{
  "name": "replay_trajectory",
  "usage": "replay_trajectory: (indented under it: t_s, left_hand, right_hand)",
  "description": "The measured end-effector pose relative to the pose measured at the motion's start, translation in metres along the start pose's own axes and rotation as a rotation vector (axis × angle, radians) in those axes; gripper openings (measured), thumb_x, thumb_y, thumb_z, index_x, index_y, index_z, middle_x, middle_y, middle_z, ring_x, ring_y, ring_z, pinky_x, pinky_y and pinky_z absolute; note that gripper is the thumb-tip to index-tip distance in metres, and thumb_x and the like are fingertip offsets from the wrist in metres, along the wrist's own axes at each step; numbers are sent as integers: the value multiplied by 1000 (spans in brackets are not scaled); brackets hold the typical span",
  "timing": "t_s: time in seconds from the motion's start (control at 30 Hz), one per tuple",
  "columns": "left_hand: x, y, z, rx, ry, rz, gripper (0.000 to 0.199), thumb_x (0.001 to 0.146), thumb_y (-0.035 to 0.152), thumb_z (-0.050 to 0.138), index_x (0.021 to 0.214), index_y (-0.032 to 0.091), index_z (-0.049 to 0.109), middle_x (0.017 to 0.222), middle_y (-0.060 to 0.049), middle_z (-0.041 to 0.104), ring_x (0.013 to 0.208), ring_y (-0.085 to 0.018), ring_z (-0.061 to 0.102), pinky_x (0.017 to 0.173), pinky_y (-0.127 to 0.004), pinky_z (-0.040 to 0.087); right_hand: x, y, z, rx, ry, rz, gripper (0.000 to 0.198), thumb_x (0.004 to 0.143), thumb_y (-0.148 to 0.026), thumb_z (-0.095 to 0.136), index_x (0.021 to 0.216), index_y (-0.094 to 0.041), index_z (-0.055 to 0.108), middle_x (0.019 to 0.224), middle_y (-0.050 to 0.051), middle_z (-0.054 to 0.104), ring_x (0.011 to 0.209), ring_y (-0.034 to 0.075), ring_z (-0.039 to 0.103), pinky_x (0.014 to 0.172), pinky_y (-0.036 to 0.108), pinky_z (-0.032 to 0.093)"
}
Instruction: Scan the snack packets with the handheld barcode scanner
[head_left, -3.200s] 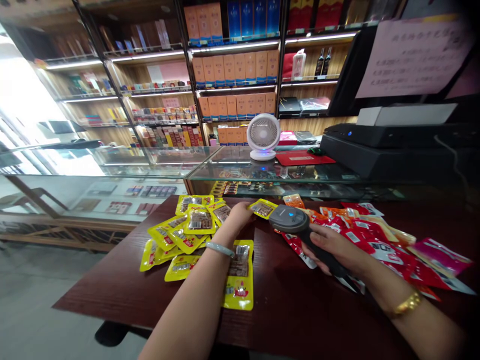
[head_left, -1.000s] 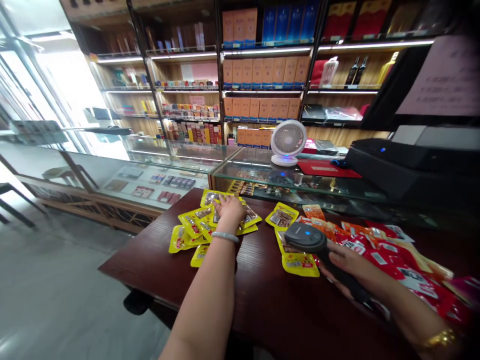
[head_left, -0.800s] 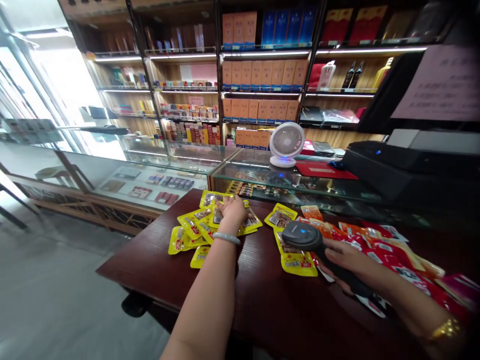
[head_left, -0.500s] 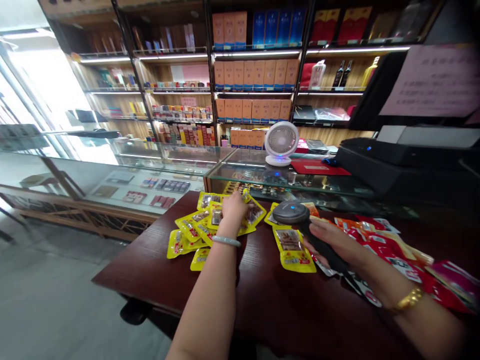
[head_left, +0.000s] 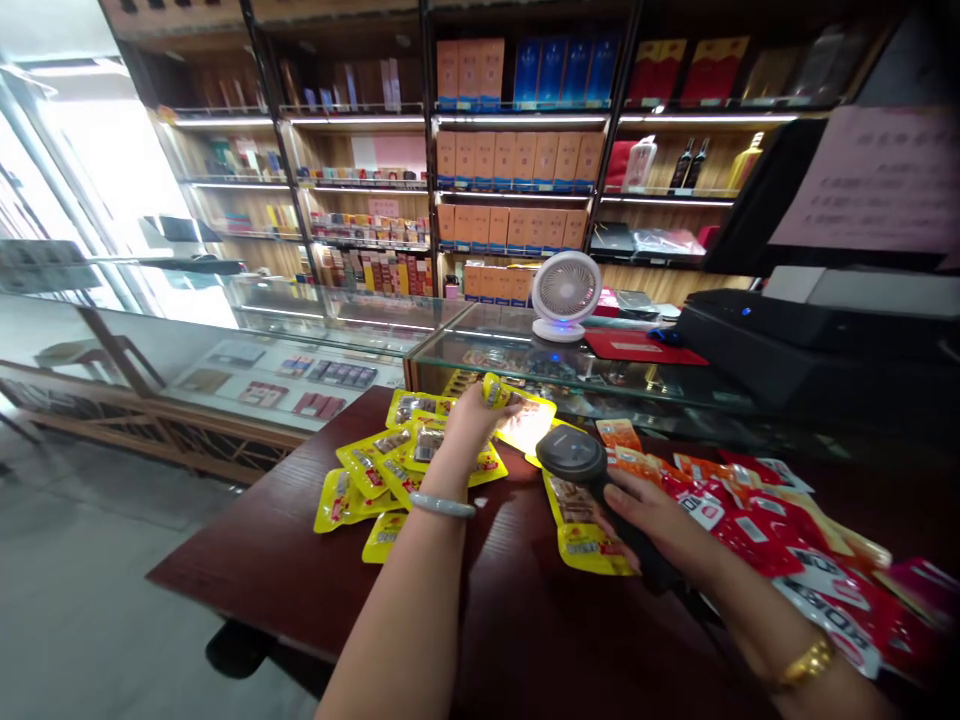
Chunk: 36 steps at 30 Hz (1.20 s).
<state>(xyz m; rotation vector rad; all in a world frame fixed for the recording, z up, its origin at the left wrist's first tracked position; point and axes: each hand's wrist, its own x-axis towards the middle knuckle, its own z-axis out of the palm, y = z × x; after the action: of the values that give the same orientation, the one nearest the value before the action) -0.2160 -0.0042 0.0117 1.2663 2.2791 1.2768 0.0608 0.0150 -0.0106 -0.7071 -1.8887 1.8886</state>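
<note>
My left hand is closed on a yellow snack packet, held at the right side of a loose pile of yellow snack packets. Bright light falls on the held packet's face. My right hand grips a black barcode scanner by its handle, its head pointing left toward that packet. Under the scanner lies another yellow packet, partly covered by it. Red and orange snack packets are heaped on the table to the right of my right hand.
The dark wooden table meets a glass display counter. On the glass stand a white fan and a red mat. A black machine and monitor are at the right. Stocked shelves line the back wall.
My left hand has lifted a packet from the pile and turned it toward the scanner. Light now shines on the packet. The scanner has shifted slightly left and down in view.
</note>
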Motion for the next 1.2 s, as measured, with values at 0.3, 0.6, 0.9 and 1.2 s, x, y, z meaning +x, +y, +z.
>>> replay_trajectory:
  t_s: [0.3,0.6,0.9,1.2]
  left_hand:
    - [-8,6,41,67,-161,58,39,73,33,75,107,18,63,96,-9,73,83,-21,68,71,-27,51]
    - [-7,-1,44,-195,-246,20,34,75,31,74,103,17,61,91,-6,71,70,-15,67,62,-25,54]
    - [-23,9,67,-219,-588,106,25,75,17,67,100,17,71,91,-5,75,81,-19,68,73,-27,54]
    - [3,-25,20,689,-62,-5,41,84,37,57,116,14,67,121,-24,64,126,-36,52,109,-56,29]
  right_hand:
    - [-3,-3,0,48,2,-21,45,83,-60,63,100,-19,52,62,-4,58,36,7,49,33,17,38]
    - [-12,-12,-15,5,-8,84,45,85,-58,62,107,-20,51,65,-3,61,34,6,50,32,15,37]
    - [-11,-2,-15,11,14,41,47,84,-60,61,109,-21,49,63,-3,60,32,6,48,31,15,37]
    - [-9,-1,-11,36,13,45,57,80,-64,64,116,-22,49,64,-3,60,30,6,47,28,16,36]
